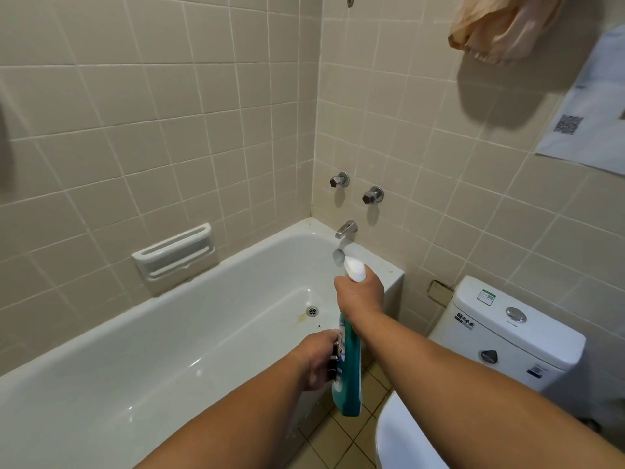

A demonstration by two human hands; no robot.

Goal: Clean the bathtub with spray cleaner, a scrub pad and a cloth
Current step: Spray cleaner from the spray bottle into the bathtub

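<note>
My right hand [360,294] fingers are clenched round the spray bottle [350,370] head, left hand [319,362] fingers gripping its teal body over the bathtub [189,336] edge.

A teal plastic spray bottle with a white trigger head [350,367] hangs upright over the near rim of the white enamel bathtub [135,350], nozzle aimed toward the tub's tap end.

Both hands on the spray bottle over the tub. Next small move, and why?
Probably squeeze the trigger: the right hand grips the white spray head of the teal plastic spray bottle, the left hand steadies its body, and the nozzle points into the white bathtub near the round metal drain.
</note>
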